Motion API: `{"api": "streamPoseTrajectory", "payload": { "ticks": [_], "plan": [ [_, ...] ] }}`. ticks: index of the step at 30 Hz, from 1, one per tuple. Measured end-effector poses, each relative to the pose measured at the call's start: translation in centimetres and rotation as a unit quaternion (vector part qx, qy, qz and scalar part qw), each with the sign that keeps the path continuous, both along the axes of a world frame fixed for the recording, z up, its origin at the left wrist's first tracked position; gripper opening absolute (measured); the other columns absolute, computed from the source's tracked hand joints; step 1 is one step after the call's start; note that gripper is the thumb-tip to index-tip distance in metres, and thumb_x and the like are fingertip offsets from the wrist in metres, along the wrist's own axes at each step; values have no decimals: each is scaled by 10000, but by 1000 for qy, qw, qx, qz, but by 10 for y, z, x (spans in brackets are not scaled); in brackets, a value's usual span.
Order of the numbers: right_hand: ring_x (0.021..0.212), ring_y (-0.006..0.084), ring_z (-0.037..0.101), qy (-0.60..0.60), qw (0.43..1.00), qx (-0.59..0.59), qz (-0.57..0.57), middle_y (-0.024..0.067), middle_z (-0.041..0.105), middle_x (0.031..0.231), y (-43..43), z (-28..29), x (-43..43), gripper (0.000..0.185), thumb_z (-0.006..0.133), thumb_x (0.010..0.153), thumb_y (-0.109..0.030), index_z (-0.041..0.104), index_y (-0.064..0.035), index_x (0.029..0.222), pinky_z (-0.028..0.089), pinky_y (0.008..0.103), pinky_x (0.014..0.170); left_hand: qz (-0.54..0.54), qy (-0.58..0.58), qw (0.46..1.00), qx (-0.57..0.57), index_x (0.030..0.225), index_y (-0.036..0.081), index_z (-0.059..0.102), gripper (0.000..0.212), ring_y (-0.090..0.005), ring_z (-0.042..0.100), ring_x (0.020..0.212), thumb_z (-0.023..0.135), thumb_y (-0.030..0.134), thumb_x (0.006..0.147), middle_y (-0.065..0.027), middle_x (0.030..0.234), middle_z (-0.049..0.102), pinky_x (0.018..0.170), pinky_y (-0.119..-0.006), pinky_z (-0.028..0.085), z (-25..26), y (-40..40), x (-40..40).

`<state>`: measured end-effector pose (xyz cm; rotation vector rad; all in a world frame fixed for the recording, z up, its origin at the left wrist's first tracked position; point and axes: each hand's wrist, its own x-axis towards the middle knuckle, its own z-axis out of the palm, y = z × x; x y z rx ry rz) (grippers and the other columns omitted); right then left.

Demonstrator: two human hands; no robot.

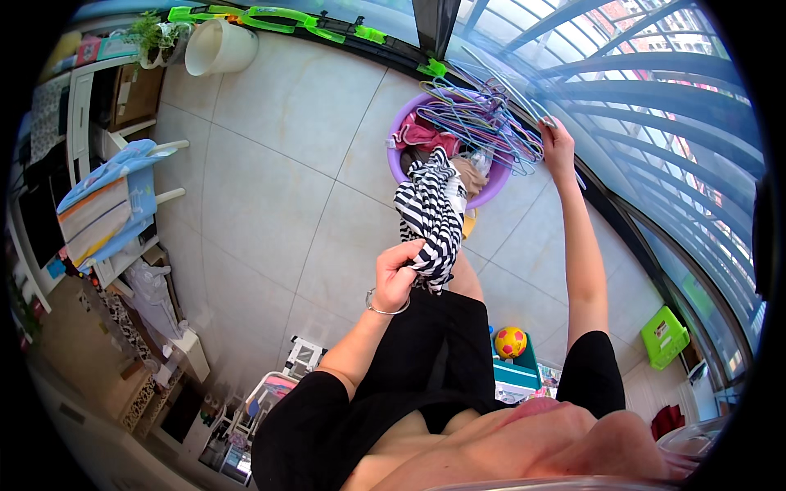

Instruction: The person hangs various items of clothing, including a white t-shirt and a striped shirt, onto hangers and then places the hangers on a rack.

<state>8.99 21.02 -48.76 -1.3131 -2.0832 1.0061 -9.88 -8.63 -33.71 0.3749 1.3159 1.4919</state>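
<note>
My left hand (396, 276), with a bangle at the wrist, grips a bunched black-and-white striped garment (433, 215). The cloth hangs over the near side of a purple basin (393, 161). Out to the right, my right hand (557, 147) is closed on a pale wire clothes hanger (513, 86), held beside the window frame. A tangled heap of coloured hangers (473, 119) lies across the basin's far right side, close to that hand. In the basin, a pink-red garment (424, 135) and a beige cloth (470, 177) show; the striped garment and the hangers hide part of the contents.
Slatted windows (663, 116) rise along the right. A white bucket (221, 48) and a potted plant (150, 40) stand at far left. A towel-draped chair (110, 205) is on the left. Near my legs are a yellow ball (511, 342) in a teal bin and a green box (665, 337).
</note>
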Motion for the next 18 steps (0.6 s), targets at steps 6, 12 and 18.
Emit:
{"api": "streamPoseTrajectory", "payload": {
  "ticks": [6,12,18],
  "plan": [
    [580,160,508,-27,972,-234,22,95,561,622,-67,59,15,233,570,881,-216,550,0,795,418,270,565,-75,65,991,91,733,-71,558,165,-225,569,769,425,-4,661,-155,825,616,736,-308,443,50,10,-5],
    [579,102,480,-64,882,-467,-35,34,584,662,-133,92,-9,399,613,832,-421,577,-33,747,375,224,505,-149,107,954,238,650,-42,497,127,-263,425,570,471,79,620,-135,625,484,579,-356,362,137,13,3],
    [555,86,466,176,757,-621,-105,4,544,711,-154,129,-26,160,668,798,-153,573,-40,858,358,220,483,-144,42,949,277,665,-57,505,149,-230,489,644,459,64,591,-143,705,542,620,-323,397,213,0,-15]
  ]
}}
